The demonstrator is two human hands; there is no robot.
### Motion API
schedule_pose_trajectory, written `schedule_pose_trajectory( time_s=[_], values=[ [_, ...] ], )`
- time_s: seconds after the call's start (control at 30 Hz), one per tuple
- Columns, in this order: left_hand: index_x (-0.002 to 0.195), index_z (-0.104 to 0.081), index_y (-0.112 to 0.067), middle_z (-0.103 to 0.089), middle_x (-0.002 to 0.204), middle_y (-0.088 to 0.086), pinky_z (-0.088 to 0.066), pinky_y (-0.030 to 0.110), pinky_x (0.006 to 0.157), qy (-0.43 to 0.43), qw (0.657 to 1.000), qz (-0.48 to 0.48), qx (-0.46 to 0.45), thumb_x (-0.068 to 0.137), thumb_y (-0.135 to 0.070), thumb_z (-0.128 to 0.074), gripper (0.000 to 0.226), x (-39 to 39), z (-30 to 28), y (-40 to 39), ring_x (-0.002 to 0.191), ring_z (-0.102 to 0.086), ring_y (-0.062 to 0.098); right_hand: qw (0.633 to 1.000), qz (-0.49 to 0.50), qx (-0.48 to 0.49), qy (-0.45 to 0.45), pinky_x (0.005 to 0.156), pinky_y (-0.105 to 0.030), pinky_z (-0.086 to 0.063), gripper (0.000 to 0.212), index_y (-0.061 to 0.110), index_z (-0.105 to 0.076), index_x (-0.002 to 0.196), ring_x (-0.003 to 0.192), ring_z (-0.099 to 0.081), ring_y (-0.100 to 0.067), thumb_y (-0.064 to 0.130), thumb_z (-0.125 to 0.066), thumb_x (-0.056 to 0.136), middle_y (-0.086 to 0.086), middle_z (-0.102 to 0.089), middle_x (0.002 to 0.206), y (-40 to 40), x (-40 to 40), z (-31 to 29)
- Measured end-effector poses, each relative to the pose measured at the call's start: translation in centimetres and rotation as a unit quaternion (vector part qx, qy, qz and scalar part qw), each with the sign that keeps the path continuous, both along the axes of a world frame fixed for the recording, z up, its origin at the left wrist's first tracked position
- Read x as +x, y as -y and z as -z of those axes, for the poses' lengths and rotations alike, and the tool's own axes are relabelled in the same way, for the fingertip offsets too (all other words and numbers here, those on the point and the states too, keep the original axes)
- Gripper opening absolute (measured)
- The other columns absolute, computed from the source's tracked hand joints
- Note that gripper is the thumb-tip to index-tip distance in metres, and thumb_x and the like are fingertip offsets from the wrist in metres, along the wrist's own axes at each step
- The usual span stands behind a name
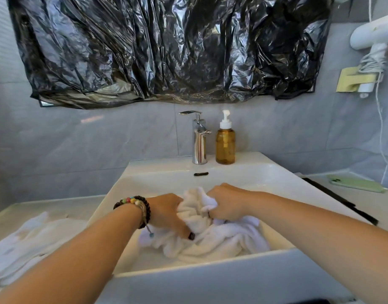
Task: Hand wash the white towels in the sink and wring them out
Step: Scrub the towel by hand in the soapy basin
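Towel (210, 240), fingertips buried in folds

Open passage along the sink's left rim; back ledge crowded.

Standing at the back edge of the white rectangular ceramic sink (276, 172): a chrome single-lever tap (199, 139) just beside an amber pump-top soap bottle (225, 145). Filling the basin's near half: a bunched white terry towel (221, 242). Heaped on the left counter: a second white towel (24, 242). Lying near the right counter's far edge: a pale green phone (356, 184). Free above the basin's far half.
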State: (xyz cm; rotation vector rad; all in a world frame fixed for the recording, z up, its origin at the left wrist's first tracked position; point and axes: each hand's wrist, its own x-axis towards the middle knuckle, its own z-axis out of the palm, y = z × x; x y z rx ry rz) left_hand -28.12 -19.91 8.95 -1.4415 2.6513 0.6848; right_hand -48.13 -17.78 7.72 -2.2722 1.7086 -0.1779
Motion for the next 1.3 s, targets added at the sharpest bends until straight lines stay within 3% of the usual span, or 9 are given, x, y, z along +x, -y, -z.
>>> schedule_pose_trajectory(
  time_s=[0.23, 0.37, 0.53, 0.67, 0.83, 1.07, 1.17, 1.2, 1.3],
  values=[
    [0.117, -0.065, -0.024, -0.072, 0.114, -0.007, -0.052, 0.027, 0.095, -0.045, 0.995, 0.065, 0.064, 0.076, -0.022, -0.082, 0.044, 0.3, 0.6, -0.3, 0.107, -0.066, 0.012, 0.992, 0.023, 0.046, -0.112, 0.061, -0.033, -0.038, 0.030, 0.015, -0.048, 0.070, 0.067, -0.048, -0.019, 0.039, -0.061, 0.082, -0.001, -0.052, 0.074, -1.4, -1.0, -1.1],
    [0.118, -0.069, -0.020, -0.070, 0.118, -0.002, -0.047, 0.034, 0.103, -0.117, 0.970, 0.059, 0.204, 0.072, -0.046, -0.077, 0.053, 0.0, 0.7, -0.3, 0.109, -0.064, 0.010, 0.963, 0.069, 0.099, -0.242, 0.059, -0.028, -0.042, 0.023, 0.020, -0.051, 0.070, 0.074, -0.055, -0.020, 0.036, -0.065, 0.078, 0.003, -0.054, 0.074, -3.1, -2.6, -2.7],
    [0.144, -0.049, -0.022, -0.047, 0.149, -0.004, -0.033, 0.031, 0.112, -0.029, 0.999, 0.019, -0.013, 0.104, -0.032, -0.045, 0.041, -1.5, 0.8, 0.9, 0.138, -0.043, 0.019, 0.896, 0.139, 0.115, -0.405, 0.072, -0.028, -0.044, 0.010, 0.015, -0.058, 0.092, 0.087, -0.053, -0.022, 0.020, -0.063, 0.086, -0.001, -0.052, 0.087, -3.0, -3.5, -3.8],
    [0.153, -0.030, -0.019, -0.029, 0.161, 0.001, -0.025, 0.030, 0.115, 0.073, 0.991, 0.089, -0.074, 0.106, -0.032, -0.039, 0.049, -4.0, 2.2, 0.6, 0.144, -0.033, 0.022, 0.891, 0.158, 0.098, -0.414, 0.080, -0.031, -0.036, 0.033, 0.016, -0.055, 0.124, 0.116, -0.055, -0.023, 0.016, -0.056, 0.091, -0.002, -0.054, 0.126, -2.6, -3.7, -2.2],
    [0.159, -0.009, -0.020, -0.004, 0.167, -0.002, -0.005, 0.042, 0.125, 0.141, 0.980, 0.118, -0.071, 0.107, -0.026, -0.027, 0.056, -5.0, 4.9, 2.7, 0.153, -0.012, 0.026, 0.883, 0.166, 0.090, -0.429, 0.088, -0.035, -0.038, 0.034, 0.016, -0.054, 0.126, 0.121, -0.052, -0.026, 0.016, -0.053, 0.093, -0.003, -0.053, 0.131, -2.2, -4.0, -1.4],
    [0.159, -0.005, -0.015, -0.001, 0.167, 0.003, -0.006, 0.043, 0.125, 0.232, 0.956, 0.146, -0.104, 0.104, -0.018, -0.029, 0.060, -6.0, 5.4, 2.5, 0.152, -0.013, 0.024, 0.877, 0.187, 0.110, -0.428, 0.102, -0.039, -0.037, 0.037, 0.016, -0.050, 0.130, 0.126, -0.048, -0.028, 0.018, -0.055, 0.093, -0.003, -0.050, 0.134, -1.4, -5.1, -2.1],
    [0.157, -0.012, -0.010, -0.013, 0.165, 0.010, -0.008, 0.041, 0.125, 0.277, 0.935, 0.161, -0.151, 0.101, -0.019, -0.035, 0.061, -7.6, 5.3, 1.6, 0.150, -0.021, 0.023, 0.896, 0.179, 0.094, -0.394, 0.084, -0.033, -0.040, 0.005, 0.017, -0.053, 0.090, 0.093, -0.054, -0.023, 0.015, -0.058, 0.090, 0.000, -0.051, 0.097, -1.4, -5.5, -2.2],
    [0.156, -0.019, -0.011, -0.023, 0.162, 0.010, -0.015, 0.041, 0.123, 0.279, 0.936, 0.154, -0.150, 0.099, -0.020, -0.037, 0.060, -8.0, 5.2, 1.7, 0.144, -0.032, 0.025, 0.910, 0.179, 0.083, -0.364, 0.074, -0.029, -0.040, 0.015, 0.016, -0.047, 0.079, 0.079, -0.050, -0.019, 0.013, -0.059, 0.087, 0.001, -0.046, 0.086, -1.2, -5.9, -2.2],
    [0.143, -0.044, -0.017, -0.053, 0.138, 0.010, -0.041, 0.037, 0.104, 0.198, 0.970, 0.101, -0.094, 0.101, -0.022, -0.037, 0.043, -7.7, 4.3, 2.6, 0.115, -0.054, 0.029, 0.965, 0.170, 0.036, -0.195, 0.060, -0.028, -0.042, 0.009, 0.016, -0.054, 0.082, 0.073, -0.054, -0.020, 0.014, -0.063, 0.081, -0.002, -0.056, 0.088, -0.8, -7.2, -2.1]
  ],
)
